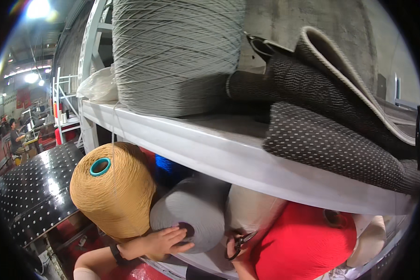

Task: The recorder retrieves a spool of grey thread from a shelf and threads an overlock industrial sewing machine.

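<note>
Grey yarn cone (184, 210) is set below white shelf (172, 140), between mustard cone (112, 198) and cream cone (249, 205), hollow end facing outward. Left hand (159, 241) is laid by core hole, fingers loosely spread, not clenched. Black scissors (241, 241) are gripped in right hand (241, 260). Cone is apparently being steadied — for next move, firm hold and blades kept off windings seem called for.

White shelf (210, 154) | on it, left to right: plastic bag (98, 86), large grey spool (177, 56), dark fabric (326, 135) | beneath: mustard cone (126, 191) | left of it: black studded table (37, 182)
</note>
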`<state>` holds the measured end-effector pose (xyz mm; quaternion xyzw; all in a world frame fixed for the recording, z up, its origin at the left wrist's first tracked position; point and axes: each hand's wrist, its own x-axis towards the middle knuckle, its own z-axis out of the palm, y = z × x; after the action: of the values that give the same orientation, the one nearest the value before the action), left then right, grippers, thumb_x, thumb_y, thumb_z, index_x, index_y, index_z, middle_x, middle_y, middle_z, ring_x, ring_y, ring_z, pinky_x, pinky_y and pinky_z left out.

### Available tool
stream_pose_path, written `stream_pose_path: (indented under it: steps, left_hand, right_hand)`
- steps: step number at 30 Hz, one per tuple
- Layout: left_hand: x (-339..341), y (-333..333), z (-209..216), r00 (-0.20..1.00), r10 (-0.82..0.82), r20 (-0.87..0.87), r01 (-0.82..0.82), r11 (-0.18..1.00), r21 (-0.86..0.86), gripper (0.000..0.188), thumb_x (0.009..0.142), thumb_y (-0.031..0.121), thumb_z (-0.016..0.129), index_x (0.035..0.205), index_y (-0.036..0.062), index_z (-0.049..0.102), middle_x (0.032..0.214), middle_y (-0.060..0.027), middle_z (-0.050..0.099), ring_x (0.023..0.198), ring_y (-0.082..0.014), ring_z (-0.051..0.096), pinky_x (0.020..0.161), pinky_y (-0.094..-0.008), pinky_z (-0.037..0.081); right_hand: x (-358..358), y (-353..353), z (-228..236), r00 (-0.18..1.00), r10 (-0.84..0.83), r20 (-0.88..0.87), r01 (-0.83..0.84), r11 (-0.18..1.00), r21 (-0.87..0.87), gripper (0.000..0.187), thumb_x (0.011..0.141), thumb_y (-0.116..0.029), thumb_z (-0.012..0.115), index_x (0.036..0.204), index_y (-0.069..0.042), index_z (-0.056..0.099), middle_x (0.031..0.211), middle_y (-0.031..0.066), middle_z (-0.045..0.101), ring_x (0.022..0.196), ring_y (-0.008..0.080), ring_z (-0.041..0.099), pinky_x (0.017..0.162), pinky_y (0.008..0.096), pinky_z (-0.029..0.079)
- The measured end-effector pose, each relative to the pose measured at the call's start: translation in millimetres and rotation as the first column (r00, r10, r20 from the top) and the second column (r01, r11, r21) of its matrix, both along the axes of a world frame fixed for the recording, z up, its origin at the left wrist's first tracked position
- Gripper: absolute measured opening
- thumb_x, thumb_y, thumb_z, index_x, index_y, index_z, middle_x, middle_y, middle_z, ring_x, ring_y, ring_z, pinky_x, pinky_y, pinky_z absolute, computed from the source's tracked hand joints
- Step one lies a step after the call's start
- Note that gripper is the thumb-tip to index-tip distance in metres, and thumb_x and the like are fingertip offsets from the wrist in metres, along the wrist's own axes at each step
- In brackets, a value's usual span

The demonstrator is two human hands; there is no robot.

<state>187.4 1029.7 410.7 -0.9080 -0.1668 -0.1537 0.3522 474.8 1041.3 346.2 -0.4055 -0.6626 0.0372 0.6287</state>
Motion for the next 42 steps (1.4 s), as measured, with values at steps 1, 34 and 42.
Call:
stream_pose_path:
  steps: [1,34,42]
  left_hand:
    - [-7.2,-1.0,-1.5,0.999,-0.031,-0.007,0.031,0.999,-0.008,0.050,0.084,0.024,0.049,0.133,0.0213,0.045,0.114,-0.0095,0.057,0.108,-0.0207,0.055,0.098,-0.0354,0.039]
    - [-69.7,74.1,99.1,0.585,-0.548,0.598,0.794,0.238,-0.559,0.094,0.066,0.058,0.074,0.132,0.0005,0.041,0.124,-0.0211,0.051,0.111,-0.0387,0.050,0.094,-0.0450,0.040]
    - [-56.3,43.5,99.3,0.682,-0.472,0.559,0.730,0.405,-0.550,0.094,0.069,0.061,0.070,0.133,-0.0008,0.039,0.121,-0.0236,0.050,0.111,-0.0400,0.050,0.098,-0.0486,0.038]
  right_hand:
    - [-3.1,5.1,-2.0,0.999,-0.035,0.013,0.036,0.995,-0.093,0.012,0.079,-0.015,0.061,0.081,-0.005,0.067,0.078,0.0129,0.064,0.074,0.0283,0.061,0.066,0.0374,0.046]
    - [-54.1,-12.2,57.8,0.988,-0.025,0.155,0.086,0.911,-0.404,0.008,0.087,-0.005,0.058,0.094,-0.002,0.057,0.084,0.0024,0.058,0.072,0.0125,0.053,0.064,0.0234,0.045]
    - [-61.9,-12.5,47.1,0.985,0.078,0.153,-0.015,0.925,-0.379,0.007,0.087,-0.006,0.057,0.093,-0.003,0.057,0.084,0.0024,0.058,0.072,0.0123,0.053,0.063,0.0230,0.045]
